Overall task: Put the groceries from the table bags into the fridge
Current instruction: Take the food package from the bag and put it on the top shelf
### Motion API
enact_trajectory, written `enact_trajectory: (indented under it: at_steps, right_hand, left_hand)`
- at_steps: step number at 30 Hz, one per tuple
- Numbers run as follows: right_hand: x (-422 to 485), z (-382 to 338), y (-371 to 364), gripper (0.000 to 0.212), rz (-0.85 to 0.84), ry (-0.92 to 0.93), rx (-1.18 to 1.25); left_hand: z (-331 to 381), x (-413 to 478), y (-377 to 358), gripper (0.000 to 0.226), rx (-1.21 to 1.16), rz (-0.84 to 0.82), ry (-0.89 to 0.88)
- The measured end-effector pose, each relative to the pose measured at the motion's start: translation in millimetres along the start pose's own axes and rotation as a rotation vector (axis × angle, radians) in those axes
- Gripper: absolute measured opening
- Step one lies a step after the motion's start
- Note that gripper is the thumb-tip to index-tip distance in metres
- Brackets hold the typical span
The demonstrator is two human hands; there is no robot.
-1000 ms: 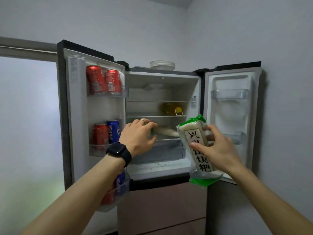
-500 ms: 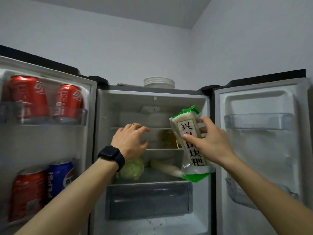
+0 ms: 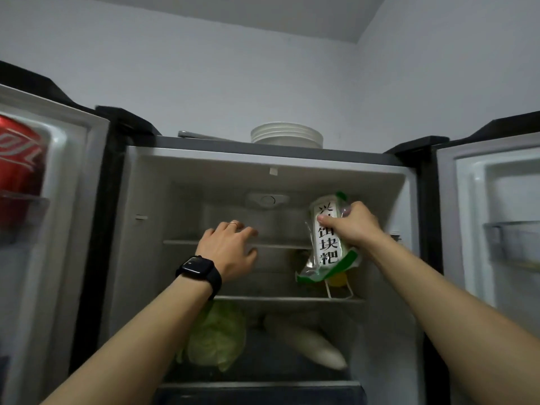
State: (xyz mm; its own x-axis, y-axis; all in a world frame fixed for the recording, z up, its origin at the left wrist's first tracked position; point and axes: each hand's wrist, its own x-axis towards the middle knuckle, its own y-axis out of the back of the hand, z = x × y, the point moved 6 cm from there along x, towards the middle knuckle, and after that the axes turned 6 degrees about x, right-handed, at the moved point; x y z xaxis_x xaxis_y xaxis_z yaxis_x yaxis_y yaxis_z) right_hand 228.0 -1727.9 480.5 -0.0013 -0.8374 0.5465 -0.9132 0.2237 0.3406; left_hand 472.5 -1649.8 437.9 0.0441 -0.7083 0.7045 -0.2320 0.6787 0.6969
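Looking from the head camera, the fridge (image 3: 409, 331) stands open with both doors swung out. The right hand (image 3: 352, 226) grips a rice cake packet (image 3: 327, 244), white with green edges and black Chinese characters, and holds it upright at the right side of the fridge, in front of the upper shelf (image 3: 280, 246). The thumb lies across the label, and the green bottom of the packet hangs below the shelf edge. The left hand (image 3: 228, 249) is open with spread fingers and holds nothing; it is near the front edge of the upper shelf, left of the packet. It wears a ring, and a black smartwatch (image 3: 200, 271) is on the wrist. Under the lower shelf lie a green cabbage (image 3: 216, 337) on the left and a white radish (image 3: 309, 342) just beside it on the right. A red can (image 3: 19, 162) stands in the left door. A stack of white plates (image 3: 287, 135) rests on top of the fridge.
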Motion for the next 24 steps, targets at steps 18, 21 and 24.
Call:
enact_trajectory:
  at_steps: [18,21,24]
  right_hand:
    - [147,78,-66,0.038,-0.211,-0.371,0.292]
    - [135,70,-63,0.055,-0.210,-0.342,0.191]
    - [121,44,-59,0.061,-0.119,-0.096,-0.102]
  left_hand:
    - [-7,95,-104,0.054,0.049,-0.248,0.016]
    - [-8,94,-103,0.055,0.022,-0.247,0.037]
    - [-8,94,-101,0.063,0.024,-0.243,0.047]
